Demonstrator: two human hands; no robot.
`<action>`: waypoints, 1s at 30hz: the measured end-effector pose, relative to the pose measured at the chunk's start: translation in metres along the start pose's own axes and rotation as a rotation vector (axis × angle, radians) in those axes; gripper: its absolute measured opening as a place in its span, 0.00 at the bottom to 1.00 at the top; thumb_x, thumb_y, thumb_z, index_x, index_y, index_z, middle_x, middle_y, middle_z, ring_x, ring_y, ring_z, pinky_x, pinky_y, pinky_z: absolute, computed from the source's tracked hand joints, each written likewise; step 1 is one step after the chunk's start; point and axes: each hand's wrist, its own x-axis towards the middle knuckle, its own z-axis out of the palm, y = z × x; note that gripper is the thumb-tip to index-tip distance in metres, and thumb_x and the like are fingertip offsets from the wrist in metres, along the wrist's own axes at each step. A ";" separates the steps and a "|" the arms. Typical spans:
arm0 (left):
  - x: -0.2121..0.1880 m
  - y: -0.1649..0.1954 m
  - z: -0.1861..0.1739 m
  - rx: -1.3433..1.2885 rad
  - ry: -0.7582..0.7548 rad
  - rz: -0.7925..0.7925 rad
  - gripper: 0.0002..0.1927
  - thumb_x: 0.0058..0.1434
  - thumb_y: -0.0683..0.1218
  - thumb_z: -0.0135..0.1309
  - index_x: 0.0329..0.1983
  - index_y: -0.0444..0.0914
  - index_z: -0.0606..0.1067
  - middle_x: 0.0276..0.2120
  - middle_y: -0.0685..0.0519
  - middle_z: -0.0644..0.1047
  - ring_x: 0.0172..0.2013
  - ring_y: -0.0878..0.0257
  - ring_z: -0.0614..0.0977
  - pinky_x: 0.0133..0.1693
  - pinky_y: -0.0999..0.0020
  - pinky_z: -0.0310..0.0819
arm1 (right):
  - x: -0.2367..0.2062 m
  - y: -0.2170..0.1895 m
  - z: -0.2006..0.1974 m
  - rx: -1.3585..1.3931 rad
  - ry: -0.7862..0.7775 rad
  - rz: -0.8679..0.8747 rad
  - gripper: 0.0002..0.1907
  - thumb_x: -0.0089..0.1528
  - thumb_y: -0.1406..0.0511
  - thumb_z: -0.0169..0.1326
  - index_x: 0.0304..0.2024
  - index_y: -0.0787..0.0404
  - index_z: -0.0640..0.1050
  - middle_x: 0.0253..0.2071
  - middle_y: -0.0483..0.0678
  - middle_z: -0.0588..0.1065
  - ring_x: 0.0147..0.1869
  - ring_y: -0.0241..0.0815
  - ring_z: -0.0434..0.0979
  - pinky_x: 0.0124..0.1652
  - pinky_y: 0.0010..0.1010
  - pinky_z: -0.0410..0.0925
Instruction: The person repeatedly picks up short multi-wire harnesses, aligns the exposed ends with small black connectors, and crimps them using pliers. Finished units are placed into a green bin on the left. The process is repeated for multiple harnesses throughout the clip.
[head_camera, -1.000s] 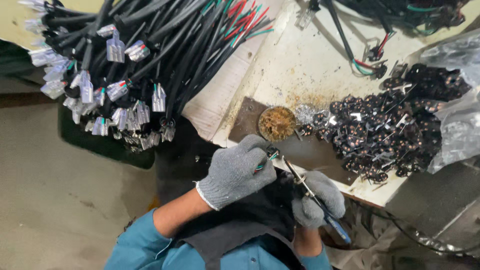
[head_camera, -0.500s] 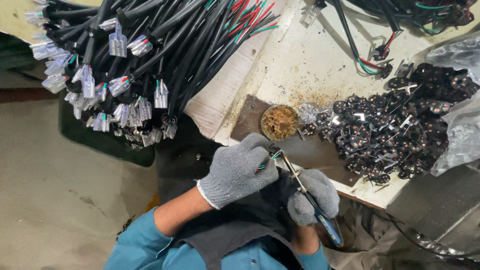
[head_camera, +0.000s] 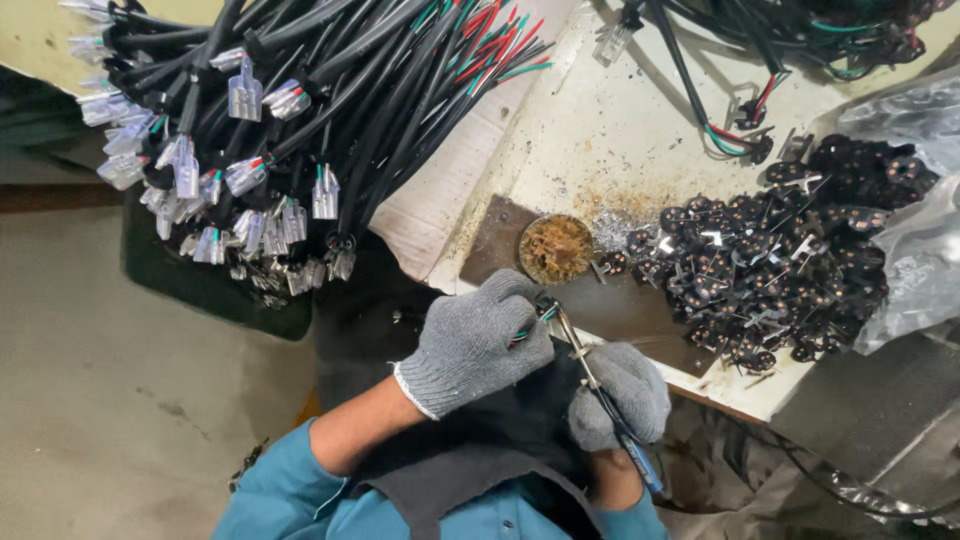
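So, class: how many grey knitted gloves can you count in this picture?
2. One grey knitted glove on the left hand, gripping thin coloured wires; the other on the right hand, holding a slim metal tool.

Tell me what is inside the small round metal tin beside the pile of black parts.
The small round metal tin holds a brownish, crusty mass that fills it. Anything beneath that surface, and the tin's bottom, is covered.

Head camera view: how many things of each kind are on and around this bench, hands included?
Grey-gloved hands: 2, left hand and right hand
Coloured wire end in the left grip: 1
Thin blue-handled tool in the right grip: 1
Round dish of brown residue: 1
Heap of small black parts: 1
Bundle of black cables: 1
Clear plastic bag: 1
Total: 8
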 end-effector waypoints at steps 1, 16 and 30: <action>0.000 0.000 0.000 -0.011 -0.009 0.003 0.12 0.56 0.50 0.65 0.29 0.42 0.74 0.42 0.54 0.78 0.31 0.56 0.82 0.30 0.61 0.74 | 0.001 -0.001 0.000 -0.070 0.006 -0.023 0.19 0.65 0.53 0.55 0.40 0.64 0.79 0.39 0.56 0.79 0.44 0.59 0.82 0.49 0.46 0.74; 0.003 0.002 -0.002 -0.007 0.035 0.042 0.10 0.56 0.48 0.65 0.30 0.42 0.74 0.40 0.54 0.78 0.29 0.56 0.82 0.29 0.63 0.74 | 0.002 0.008 -0.001 -0.006 0.032 0.137 0.13 0.60 0.61 0.54 0.38 0.65 0.80 0.36 0.56 0.79 0.40 0.52 0.82 0.45 0.39 0.75; 0.003 0.000 0.002 -0.024 0.086 0.049 0.10 0.55 0.47 0.64 0.29 0.41 0.74 0.40 0.53 0.78 0.31 0.55 0.83 0.31 0.62 0.76 | 0.041 -0.012 0.002 0.659 0.504 0.430 0.12 0.70 0.69 0.44 0.54 0.70 0.66 0.42 0.61 0.72 0.32 0.39 0.74 0.26 0.25 0.65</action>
